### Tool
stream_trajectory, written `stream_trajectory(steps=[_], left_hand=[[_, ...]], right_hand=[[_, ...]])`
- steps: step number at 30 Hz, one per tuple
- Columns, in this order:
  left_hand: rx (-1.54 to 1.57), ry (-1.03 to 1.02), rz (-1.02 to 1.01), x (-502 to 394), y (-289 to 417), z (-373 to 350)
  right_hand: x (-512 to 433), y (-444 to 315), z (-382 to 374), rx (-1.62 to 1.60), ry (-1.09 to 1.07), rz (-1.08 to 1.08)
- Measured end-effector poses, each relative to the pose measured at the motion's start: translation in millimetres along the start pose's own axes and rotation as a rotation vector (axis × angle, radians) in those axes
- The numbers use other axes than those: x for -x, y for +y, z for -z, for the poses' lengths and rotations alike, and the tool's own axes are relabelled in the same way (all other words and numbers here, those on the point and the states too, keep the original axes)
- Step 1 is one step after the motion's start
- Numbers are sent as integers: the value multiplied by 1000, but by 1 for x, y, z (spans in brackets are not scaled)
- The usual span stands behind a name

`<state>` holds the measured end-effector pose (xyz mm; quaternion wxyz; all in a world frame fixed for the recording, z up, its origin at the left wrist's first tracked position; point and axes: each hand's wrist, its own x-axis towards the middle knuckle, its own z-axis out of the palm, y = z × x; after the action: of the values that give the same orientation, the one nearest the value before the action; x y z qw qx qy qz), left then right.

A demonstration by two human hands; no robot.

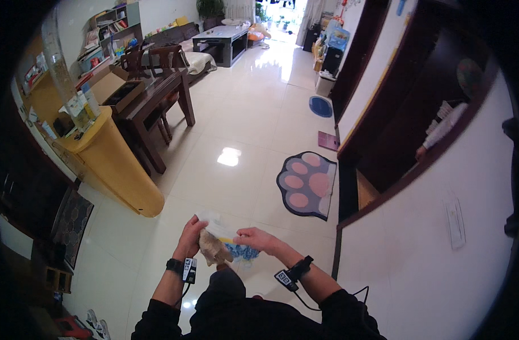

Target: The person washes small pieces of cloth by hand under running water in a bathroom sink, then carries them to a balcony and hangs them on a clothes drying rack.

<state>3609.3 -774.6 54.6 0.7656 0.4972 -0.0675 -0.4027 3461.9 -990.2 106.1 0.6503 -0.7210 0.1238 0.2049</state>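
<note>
In front of my body my left hand (191,238) grips a crumpled beige cloth (214,248), which hangs below the fingers. The edge of a clear plastic bag (217,226) is also at this hand's thumb. My right hand (257,239) is closed at the bag's other side, its fingertips pinching the film. Blue and yellow print shows on the lower part of the bag, below my right hand. Whether the bag holds anything, I cannot tell. Both wrists carry strapped devices with cables.
A paw-shaped mat (308,185) lies by the right doorway, where another person's arm (438,131) shows. At left stand a yellow rounded counter (119,170) and a dark wooden table (146,110) bearing an open cardboard box (119,91). Glossy tiles (212,187) cover the floor.
</note>
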Motion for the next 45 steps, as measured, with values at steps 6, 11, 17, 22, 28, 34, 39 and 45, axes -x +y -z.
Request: stream_trajectory(steps=[6,11,17,22,28,34,39,45], left_hand=[[-19,-23,126,-181,33,24],[-44,-236,195,-301,103,6],[-263,-298,359,-448,177,-11],[-309,-233,319,-597,211,16],[-351,-17,278,-768,290,40],[-296,1,231,-961,357,47],[-177,-94,233,-1152,404,46],[-243,-242,267,-1358,476,1]], right_hand=[[-147,-40,121,-225,59,90],[-238,-100,211,-593,282,101],[-369,-146,322,-724,215,115],[-506,-149,427,-565,231,67],[-665,-188,554,-195,396,32],[-823,-243,692,-156,351,160],[-940,-272,823,-64,512,207],[-1033,-325,974,-70,713,0]])
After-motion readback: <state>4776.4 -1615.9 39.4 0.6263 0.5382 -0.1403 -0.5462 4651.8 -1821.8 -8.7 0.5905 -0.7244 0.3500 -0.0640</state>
